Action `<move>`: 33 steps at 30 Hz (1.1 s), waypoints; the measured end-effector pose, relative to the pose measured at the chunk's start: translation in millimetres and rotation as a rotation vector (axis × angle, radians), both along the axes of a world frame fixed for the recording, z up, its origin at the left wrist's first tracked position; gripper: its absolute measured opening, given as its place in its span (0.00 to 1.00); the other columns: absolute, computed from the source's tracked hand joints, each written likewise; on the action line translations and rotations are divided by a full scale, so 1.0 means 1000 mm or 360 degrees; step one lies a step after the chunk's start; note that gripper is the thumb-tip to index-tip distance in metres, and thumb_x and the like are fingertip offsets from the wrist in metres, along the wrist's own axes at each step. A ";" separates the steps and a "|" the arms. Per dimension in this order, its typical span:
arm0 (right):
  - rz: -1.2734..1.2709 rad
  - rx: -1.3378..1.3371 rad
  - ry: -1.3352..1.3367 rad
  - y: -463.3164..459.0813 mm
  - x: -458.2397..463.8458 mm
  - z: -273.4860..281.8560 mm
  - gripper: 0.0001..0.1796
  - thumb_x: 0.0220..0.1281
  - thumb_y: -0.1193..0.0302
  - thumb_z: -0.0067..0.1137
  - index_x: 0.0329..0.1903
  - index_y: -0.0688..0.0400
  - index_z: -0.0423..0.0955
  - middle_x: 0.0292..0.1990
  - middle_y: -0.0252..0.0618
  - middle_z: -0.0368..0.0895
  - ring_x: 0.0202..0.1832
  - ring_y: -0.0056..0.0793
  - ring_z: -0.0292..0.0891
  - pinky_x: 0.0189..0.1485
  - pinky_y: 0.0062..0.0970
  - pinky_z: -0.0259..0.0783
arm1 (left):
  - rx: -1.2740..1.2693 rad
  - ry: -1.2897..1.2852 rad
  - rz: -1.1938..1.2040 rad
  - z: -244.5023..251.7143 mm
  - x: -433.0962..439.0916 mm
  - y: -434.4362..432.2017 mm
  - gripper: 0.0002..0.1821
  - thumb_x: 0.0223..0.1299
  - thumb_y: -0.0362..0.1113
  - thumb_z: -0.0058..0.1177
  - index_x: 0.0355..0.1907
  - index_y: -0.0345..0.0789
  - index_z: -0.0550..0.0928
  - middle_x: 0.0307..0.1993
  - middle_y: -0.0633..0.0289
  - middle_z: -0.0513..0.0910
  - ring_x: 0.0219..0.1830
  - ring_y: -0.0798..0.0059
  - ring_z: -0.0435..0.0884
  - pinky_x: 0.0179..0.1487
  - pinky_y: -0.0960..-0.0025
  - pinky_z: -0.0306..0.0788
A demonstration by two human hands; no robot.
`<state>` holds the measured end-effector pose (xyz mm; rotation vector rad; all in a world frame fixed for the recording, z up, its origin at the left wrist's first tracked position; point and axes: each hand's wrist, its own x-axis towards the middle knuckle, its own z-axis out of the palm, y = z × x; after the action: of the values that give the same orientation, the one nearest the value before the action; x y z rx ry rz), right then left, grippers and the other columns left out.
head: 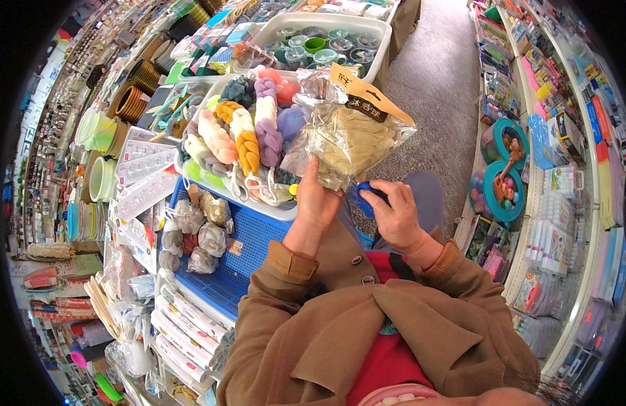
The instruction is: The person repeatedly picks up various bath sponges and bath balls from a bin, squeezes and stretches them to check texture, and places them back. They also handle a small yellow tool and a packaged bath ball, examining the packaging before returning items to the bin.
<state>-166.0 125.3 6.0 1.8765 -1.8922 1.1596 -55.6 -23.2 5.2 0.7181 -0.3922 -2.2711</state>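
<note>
My left hand (pixel 315 203) holds a clear plastic package (pixel 351 137) from below, its thumb on the film. Inside is a beige mesh bath sponge, and a tan card header with a hanging slot tops the package. Just to the right, my right hand (pixel 394 210) grips a blue object (pixel 366 200) between thumb and fingers; its kind cannot be told. Braided bath sponges (pixel 247 147) in orange, white, pink and purple lie in a white tray (pixel 287 212) left of the package. Grey mesh balls (pixel 211 238) rest in a blue plastic basket (pixel 242 274).
A white bin (pixel 386 45) of round cups stands beyond the sponges. Crowded shelves (pixel 528 213) line the right side, with teal-rimmed tubs (pixel 518 195) on them. Speckled floor (pixel 424 76) runs between. Packed white rolls (pixel 191 330) and plastic baskets (pixel 102 177) are at left.
</note>
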 end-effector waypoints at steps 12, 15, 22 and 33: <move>0.0156 0.0582 -0.2266 0.020 -0.003 -0.059 0.08 0.76 0.75 0.50 0.50 0.63 0.76 0.40 0.29 0.81 0.39 0.16 0.74 0.42 0.23 0.73 | -0.0255 -0.0009 0.0245 0.001 -0.049 -0.134 0.23 0.81 0.46 0.37 0.67 0.34 0.69 0.63 0.52 0.74 0.60 0.50 0.77 0.55 0.41 0.78; 0.0212 0.0538 -0.2747 0.028 -0.006 -0.069 0.09 0.76 0.74 0.50 0.50 0.63 0.76 0.40 0.31 0.82 0.39 0.18 0.77 0.44 0.22 0.76 | -0.0232 -0.0024 0.0294 -0.006 -0.062 -0.159 0.23 0.81 0.46 0.35 0.67 0.33 0.68 0.63 0.49 0.74 0.60 0.47 0.77 0.56 0.40 0.79; 0.0169 0.0460 -0.3210 0.035 -0.011 -0.077 0.10 0.75 0.74 0.48 0.51 0.61 0.76 0.40 0.32 0.81 0.41 0.22 0.78 0.48 0.25 0.77 | -0.0136 -0.0017 0.0347 -0.036 -0.071 -0.189 0.23 0.80 0.45 0.39 0.67 0.33 0.69 0.63 0.47 0.74 0.61 0.49 0.77 0.61 0.38 0.77; 0.0136 0.0398 -0.3459 0.030 -0.024 -0.098 0.10 0.77 0.69 0.48 0.52 0.59 0.75 0.42 0.36 0.83 0.42 0.29 0.82 0.48 0.35 0.81 | -0.0342 -0.0068 0.0169 -0.013 -0.032 -0.099 0.20 0.76 0.41 0.51 0.64 0.35 0.70 0.54 0.51 0.78 0.54 0.57 0.81 0.57 0.51 0.80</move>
<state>-190.4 155.1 -92.1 -0.1182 -2.2981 3.7709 -87.4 -122.0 -7.5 0.6608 -0.5944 -2.0787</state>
